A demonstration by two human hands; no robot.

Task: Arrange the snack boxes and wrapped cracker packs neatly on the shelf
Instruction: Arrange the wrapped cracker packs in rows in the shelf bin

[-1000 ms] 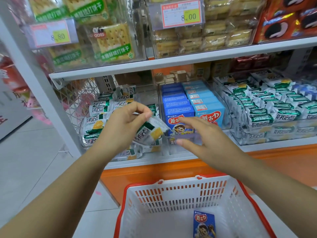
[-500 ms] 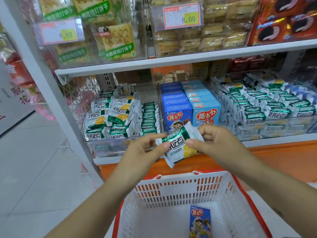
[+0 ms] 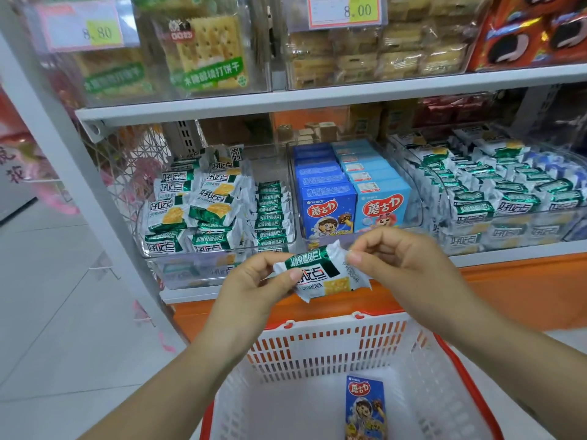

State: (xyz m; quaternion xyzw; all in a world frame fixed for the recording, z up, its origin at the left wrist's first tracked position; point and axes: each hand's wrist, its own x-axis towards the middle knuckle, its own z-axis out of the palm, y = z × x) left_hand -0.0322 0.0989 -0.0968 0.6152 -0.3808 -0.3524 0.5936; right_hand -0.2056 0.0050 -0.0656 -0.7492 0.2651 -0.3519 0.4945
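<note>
The left hand (image 3: 254,282) pinches the cracker pack (image 3: 320,274) at its nine o'clock end. The right hand (image 3: 401,265) pinches the two o'clock corner, seemingly by the crimped edge. The pack is held above the basket (image 3: 320,323), at six o'clock from the shelf's blue snack boxes (image 3: 328,208).

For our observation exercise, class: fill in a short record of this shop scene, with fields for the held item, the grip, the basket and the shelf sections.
Held item: cracker pack, in front of the shelf
Grip: left hand pinches its left end, right hand its right end
Basket: basket below the hands, one snack box lying inside
Shelf left: loose packs, partly jumbled
Shelf middle: blue boxes in two rows
Shelf right: packs in rows
</note>
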